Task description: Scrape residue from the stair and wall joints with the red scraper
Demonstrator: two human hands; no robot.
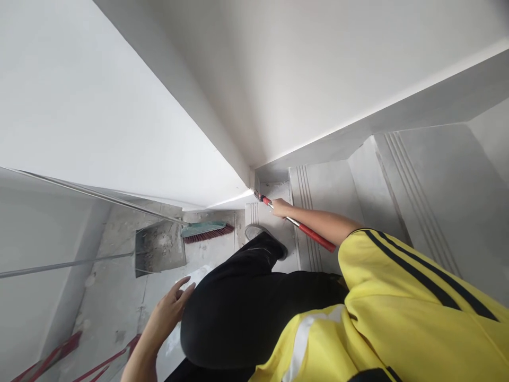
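Walls (119,101), smooth and white, fill the upper view and run out of it, meeting at a long slanting edge. Stairs (429,185) on the right are grey, with parallel grooves along the treads; the lowest ones are partly covered by the arm and leg. Floor (115,297), on the left, is dull, stained concrete-like stuff. Black trousers (246,318) and a yellow shirt (397,297) with dark stripes hide much of the ground below, the shirt cut off at the frame's edge.

The broom (207,229), green-headed with dark red bristles, and the dustpan (139,252), squarish and holding grey debris, have thin metal handles cut off at the left. Red bars (59,353) at the lower left are cropped too; what they belong to is unclear.

The tool (317,237), a metal shaft with a red grip, slants across the steps to the wall's foot, where its small tip is hard to make out. The left hand (172,302), loosely half open with nothing visible in it, is beside the knee; contact is unclear. The right hand (281,207) closes around the tool's shaft, its fingers mostly hidden.
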